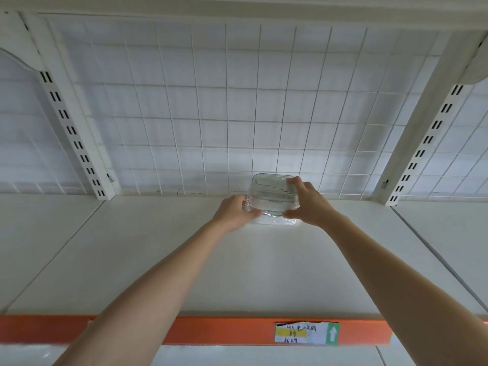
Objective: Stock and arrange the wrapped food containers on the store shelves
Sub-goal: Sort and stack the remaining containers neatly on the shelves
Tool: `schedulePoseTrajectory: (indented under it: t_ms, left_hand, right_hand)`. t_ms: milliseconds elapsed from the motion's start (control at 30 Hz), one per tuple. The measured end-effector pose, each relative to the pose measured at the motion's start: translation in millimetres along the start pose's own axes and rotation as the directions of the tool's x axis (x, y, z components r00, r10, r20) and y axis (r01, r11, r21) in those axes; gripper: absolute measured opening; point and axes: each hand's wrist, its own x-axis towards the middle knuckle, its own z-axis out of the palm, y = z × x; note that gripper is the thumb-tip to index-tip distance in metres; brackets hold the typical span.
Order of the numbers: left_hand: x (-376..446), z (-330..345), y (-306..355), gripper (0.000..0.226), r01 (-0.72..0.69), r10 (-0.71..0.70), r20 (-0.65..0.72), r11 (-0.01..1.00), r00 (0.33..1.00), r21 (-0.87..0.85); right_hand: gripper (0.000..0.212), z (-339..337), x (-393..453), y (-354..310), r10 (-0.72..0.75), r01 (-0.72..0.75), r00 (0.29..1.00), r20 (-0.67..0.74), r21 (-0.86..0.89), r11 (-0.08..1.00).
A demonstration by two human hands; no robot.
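Both hands grasp one clear, plastic-wrapped, rounded-square food container [273, 198] near the back of the white metal shelf [184, 260], by the wire grid panel [211, 114]: left hand [233, 213] at its left side, right hand [307, 203] over its right edge.

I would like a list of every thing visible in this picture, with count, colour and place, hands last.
wrapped container: one, clear, at the back of the shelf near the grid, held by both hands
shelf: one, white, across the middle
wire grid: one, white, behind the shelf
slotted uprights: two, white, left and right
front strip: one, orange, shelf edge
price label: one, white, yellow and green, on the strip
left hand: grips container's left side
right hand: grips its right side
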Motion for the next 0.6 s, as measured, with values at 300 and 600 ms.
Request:
schedulePoseTrajectory:
  t_ms: [300,600]
  left_hand:
    - [-46.3,-33.3,-16.2,0.036,-0.08,0.08,0.005,0.975,0.997,0.209]
    - [-152.8,-89.4,-70.9,0.023,-0.086,0.173,-0.143,0.874,0.974,0.478]
  right_hand:
    - [0.052,-1.6,-35.1,-57.2,-0.234,0.169,0.968,-0.092,-0.453,0.875]
    - [0.041,57.1,-90.6,-154.9,-0.469,0.477,0.874,0.129,-0.412,0.777]
